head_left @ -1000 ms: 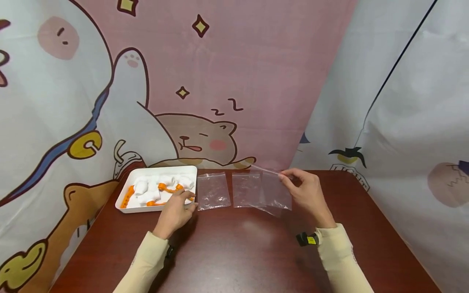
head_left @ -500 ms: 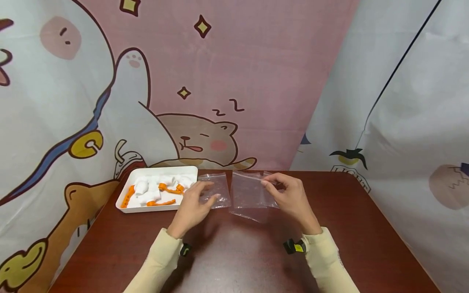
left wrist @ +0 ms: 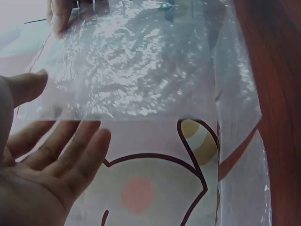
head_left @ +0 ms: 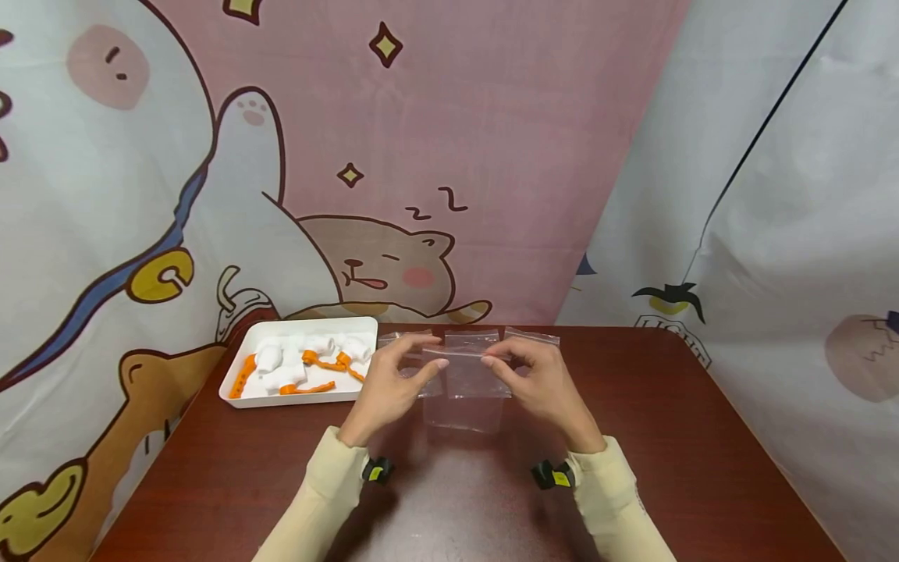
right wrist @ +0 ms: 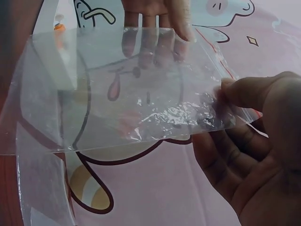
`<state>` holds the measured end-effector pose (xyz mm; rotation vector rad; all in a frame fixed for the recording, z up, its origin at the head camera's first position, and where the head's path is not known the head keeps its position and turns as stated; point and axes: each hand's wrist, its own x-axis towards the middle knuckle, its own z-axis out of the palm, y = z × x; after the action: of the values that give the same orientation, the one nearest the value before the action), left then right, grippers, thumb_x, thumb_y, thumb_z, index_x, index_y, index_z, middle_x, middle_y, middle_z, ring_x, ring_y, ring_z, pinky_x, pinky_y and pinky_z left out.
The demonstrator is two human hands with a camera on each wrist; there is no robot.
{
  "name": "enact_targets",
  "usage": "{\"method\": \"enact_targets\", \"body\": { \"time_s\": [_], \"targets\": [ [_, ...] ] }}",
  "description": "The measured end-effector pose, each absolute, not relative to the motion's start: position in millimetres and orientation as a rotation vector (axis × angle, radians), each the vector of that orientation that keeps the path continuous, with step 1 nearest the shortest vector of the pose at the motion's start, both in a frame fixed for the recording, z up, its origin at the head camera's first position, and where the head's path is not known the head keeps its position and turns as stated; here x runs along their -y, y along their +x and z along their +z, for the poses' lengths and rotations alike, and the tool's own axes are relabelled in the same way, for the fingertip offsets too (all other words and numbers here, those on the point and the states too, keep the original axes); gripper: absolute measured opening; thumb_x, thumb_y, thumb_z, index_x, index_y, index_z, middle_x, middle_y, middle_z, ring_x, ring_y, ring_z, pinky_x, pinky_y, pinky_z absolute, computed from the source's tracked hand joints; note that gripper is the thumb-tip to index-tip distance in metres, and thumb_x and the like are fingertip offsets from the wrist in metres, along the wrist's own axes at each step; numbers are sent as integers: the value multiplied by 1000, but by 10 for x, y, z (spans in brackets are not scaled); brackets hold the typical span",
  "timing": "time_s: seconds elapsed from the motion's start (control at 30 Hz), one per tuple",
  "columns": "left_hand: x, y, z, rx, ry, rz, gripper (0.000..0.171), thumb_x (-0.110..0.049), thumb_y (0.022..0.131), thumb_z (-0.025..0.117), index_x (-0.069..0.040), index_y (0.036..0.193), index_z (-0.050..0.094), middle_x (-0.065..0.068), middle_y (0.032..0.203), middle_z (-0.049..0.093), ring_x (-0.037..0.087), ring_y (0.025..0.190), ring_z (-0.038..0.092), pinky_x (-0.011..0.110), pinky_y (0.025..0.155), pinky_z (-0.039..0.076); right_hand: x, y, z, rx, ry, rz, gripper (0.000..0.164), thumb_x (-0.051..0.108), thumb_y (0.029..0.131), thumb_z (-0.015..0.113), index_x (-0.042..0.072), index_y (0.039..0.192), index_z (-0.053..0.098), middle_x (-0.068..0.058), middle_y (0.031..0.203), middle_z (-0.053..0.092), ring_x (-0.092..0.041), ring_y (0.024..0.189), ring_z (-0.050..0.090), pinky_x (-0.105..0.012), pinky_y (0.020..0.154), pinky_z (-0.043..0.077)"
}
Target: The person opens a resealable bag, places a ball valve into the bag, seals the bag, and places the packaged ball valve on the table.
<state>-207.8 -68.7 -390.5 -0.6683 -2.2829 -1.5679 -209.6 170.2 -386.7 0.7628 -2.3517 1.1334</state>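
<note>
My right hand [head_left: 544, 386] pinches the top right corner of a clear zip bag [head_left: 460, 415] between thumb and fingers. The bag hangs above the table. My left hand [head_left: 393, 382] is at its top left corner, with thumb and fingers apart on either side of the film. In the left wrist view, its fingers [left wrist: 80, 150] lie fairly straight behind the film [left wrist: 141, 70]. The right wrist view has the right thumb [right wrist: 249, 94] on the bag near its red zip line [right wrist: 214, 47]. More clear bags [head_left: 532, 336] lie on the table behind, partly hidden by the hands.
A white tray [head_left: 295, 402] stands at the back left, holding several white bundles [head_left: 270, 359] and orange strap-like pieces [head_left: 242, 376]. The brown table [head_left: 456, 499] ends at a printed cloth backdrop [head_left: 492, 156].
My left hand has moved right from the tray to the bag. The right hand has carried the bag left, in front of the other bags, and the bag now hangs between both hands.
</note>
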Motion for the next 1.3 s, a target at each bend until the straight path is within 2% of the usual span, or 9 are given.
{"method": "enact_targets", "body": {
  "time_s": [0.17, 0.3, 0.57, 0.7, 0.77, 0.9, 0.97, 1.1, 1.3],
  "targets": [
    [635, -1973, -3802, 2308, -721, -1569, 19, -14, 86, 68, -9, 104, 67, 5, 99, 69, 14, 84, 64, 24, 69, 54, -1677, -2094, -3866, 2363, 796, 1131, 7, 26, 87, 67, 24, 93, 70, 14, 86, 65, -5, 69, 57, -23, 60, 51],
    [617, -1959, -3802, 2276, -716, -1585, 13, -12, 87, 67, -9, 99, 69, 6, 93, 71, 15, 75, 64, 25, 64, 53, -1673, -2091, -3863, 2366, 781, 1125, 7, 26, 87, 68, 24, 93, 71, 15, 86, 65, -4, 72, 58, -22, 60, 51],
    [576, -1944, -3803, 2127, -696, -1534, 8, -4, 85, 68, -6, 92, 71, 12, 86, 71, 21, 74, 65, 25, 63, 53, -1657, -2074, -3822, 2273, 659, 1080, 19, 25, 83, 72, 18, 99, 68, 9, 91, 65, -7, 76, 61, -30, 66, 54],
    [540, -1975, -3834, 2031, -651, -1438, 7, -2, 83, 68, -4, 90, 72, 9, 85, 71, 19, 73, 65, 34, 63, 54, -1622, -2029, -3790, 2237, 481, 1157, 17, 30, 84, 71, 21, 96, 66, 8, 87, 64, -9, 75, 60, -25, 64, 52],
    [535, -2037, -3914, 2006, -629, -1392, 7, -7, 85, 68, -8, 90, 72, 4, 85, 72, 14, 74, 65, 36, 63, 54, -1590, -2001, -3784, 2240, 402, 1227, 15, 33, 84, 70, 22, 93, 66, 9, 85, 64, -8, 73, 60, -23, 62, 51],
    [536, -2147, -4070, 1971, -595, -1338, 8, -14, 87, 68, -15, 92, 73, -4, 87, 71, 8, 80, 66, 27, 67, 54, -1528, -1966, -3795, 2270, 282, 1280, 15, 40, 85, 67, 25, 88, 65, 11, 80, 64, -6, 72, 59, -21, 62, 51],
    [533, -2169, -4099, 1949, -576, -1332, 9, -15, 87, 67, -15, 94, 73, -5, 88, 72, 8, 80, 66, 22, 69, 53, -1500, -1955, -3800, 2285, 251, 1284, 16, 42, 85, 66, 26, 85, 65, 12, 78, 64, -6, 71, 59, -21, 62, 51],
    [514, -2171, -4113, 1898, -574, -1326, 11, -13, 86, 68, -14, 95, 73, -3, 87, 71, 9, 79, 66, 20, 69, 52, -1439, -1932, -3801, 2365, 218, 1360, 23, 50, 85, 63, 26, 83, 66, 8, 74, 63, -10, 66, 58, -25, 59, 49],
    [451, -2151, -4154, 1914, -682, -1267, 21, -5, 84, 68, -18, 100, 74, -6, 88, 69, 6, 78, 63, 18, 65, 49, -1365, -1952, -3815, 2485, 137, 1678, 44, 61, 84, 57, 19, 89, 70, -2, 81, 70, -21, 68, 65, -37, 63, 55]
  ]
}}
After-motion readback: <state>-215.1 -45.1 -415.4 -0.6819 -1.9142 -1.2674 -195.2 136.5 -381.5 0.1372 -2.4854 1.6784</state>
